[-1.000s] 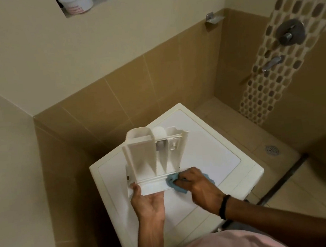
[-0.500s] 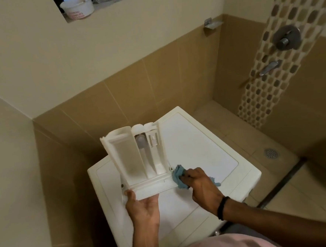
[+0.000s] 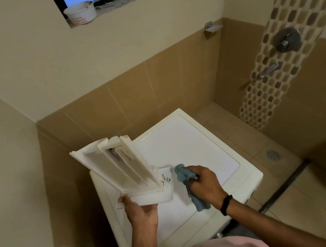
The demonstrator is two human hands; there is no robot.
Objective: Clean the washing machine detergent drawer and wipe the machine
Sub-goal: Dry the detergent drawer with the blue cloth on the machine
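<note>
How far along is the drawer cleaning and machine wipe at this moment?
Done: the detergent drawer is out of the washing machine. In hand: the left hand holds it by its front panel above the machine's top, while the right hand grips a blue cloth beside that panel's right edge. Left, apparently: refitting the drawer and wiping the machine. Whether the compartments are clean is too blurred to tell.
</note>
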